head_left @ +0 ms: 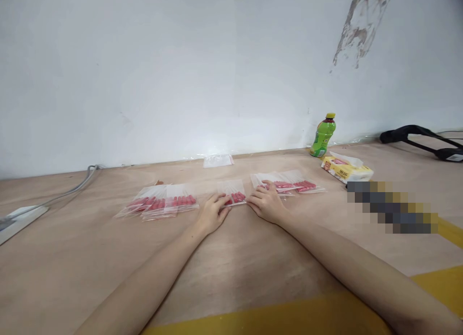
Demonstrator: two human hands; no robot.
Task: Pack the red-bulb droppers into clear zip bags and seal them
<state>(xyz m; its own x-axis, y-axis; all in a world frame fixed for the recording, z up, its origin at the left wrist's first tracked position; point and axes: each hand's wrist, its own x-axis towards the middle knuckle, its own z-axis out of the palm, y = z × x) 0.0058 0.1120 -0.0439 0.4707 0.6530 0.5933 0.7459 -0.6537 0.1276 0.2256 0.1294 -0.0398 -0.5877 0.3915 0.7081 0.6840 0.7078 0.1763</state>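
Observation:
A small clear zip bag [232, 187] with several red sticks [238, 197] in it lies between my hands. My left hand [212, 213] is at its left edge, its fingers stretched over the bag and its thumb apart. Spread out on the right side, my right hand [266, 203] has its fingers between this bag and a fanned row of similar filled bags [289, 180]. Some fingertips overlap the nearest bag of that row. More bags of red sticks [159, 201] overlap one another to the left of my left hand.
By the wall lies a flat clear bag [218, 161]. Back right stand a green bottle [323, 136] and a yellow tissue pack [347, 168], near a blurred-out item [392, 209]. A black frame-like object [423, 141] is far right; a grey cable [72, 188] runs at left.

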